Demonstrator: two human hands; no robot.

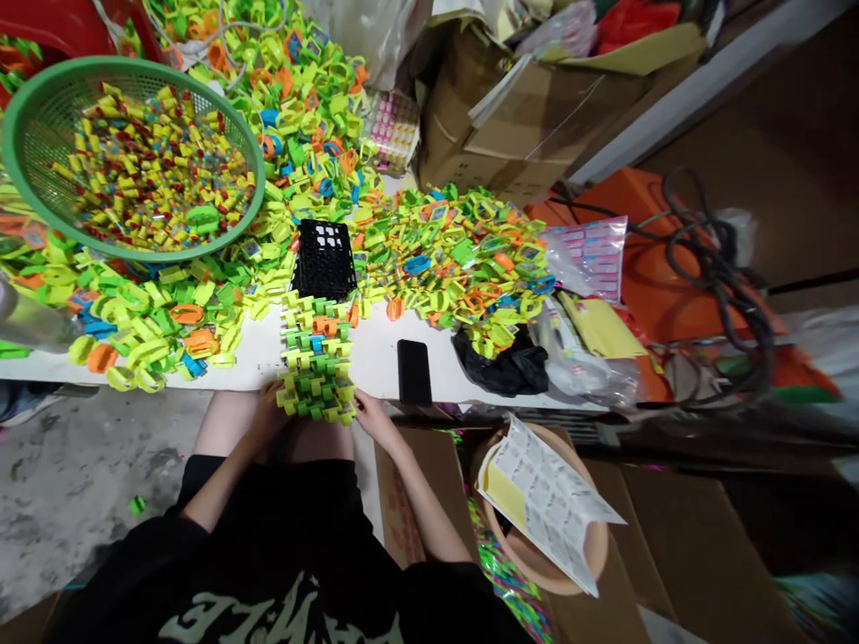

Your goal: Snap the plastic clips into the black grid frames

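Rows of green and yellow plastic clips (317,358) lie packed in a block at the near edge of the table (376,353), running back to a black grid tray (326,258), with a dark phone (414,371) just to the right. The left hand (268,410) curls on the near-left corner of the clips, holding it, while the right hand (370,415) sets narrow fingers against the near-right corner; whether it grips I cannot tell. Even pressure from both sides, I judge, would hold the rows square and clear of the loose heaps (463,259) farther back.

A black, loose, short-sleeved T-shirt (301,528) covers the person, with pale green block lettering (268,617) across it at 6 o'clock; the 2 forearms (221,474) are bare.
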